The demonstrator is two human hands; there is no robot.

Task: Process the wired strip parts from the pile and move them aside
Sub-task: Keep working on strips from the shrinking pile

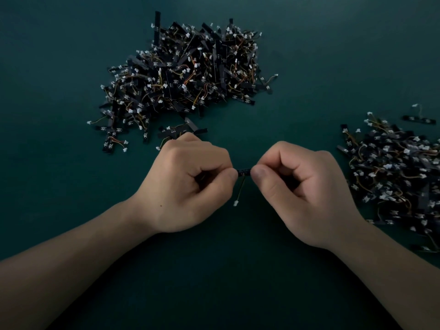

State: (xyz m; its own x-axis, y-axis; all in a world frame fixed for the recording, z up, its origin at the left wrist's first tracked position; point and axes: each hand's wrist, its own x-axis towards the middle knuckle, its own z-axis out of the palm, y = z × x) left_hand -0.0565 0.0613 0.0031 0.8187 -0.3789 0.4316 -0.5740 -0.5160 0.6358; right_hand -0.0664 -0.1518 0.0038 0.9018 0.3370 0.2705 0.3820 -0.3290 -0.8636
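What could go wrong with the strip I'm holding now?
The strip is pinched only at its ends by the left hand and right hand, so it may slip or bend too far. Its dangling wire could snag. The right forearm lies close to the right pile and might scatter it.

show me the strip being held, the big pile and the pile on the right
held strip (244, 171), head view, its exposed black middle
big pile (185, 75), head view, the tangled centre of the heap
right pile (392, 177), head view, the centre of the heap
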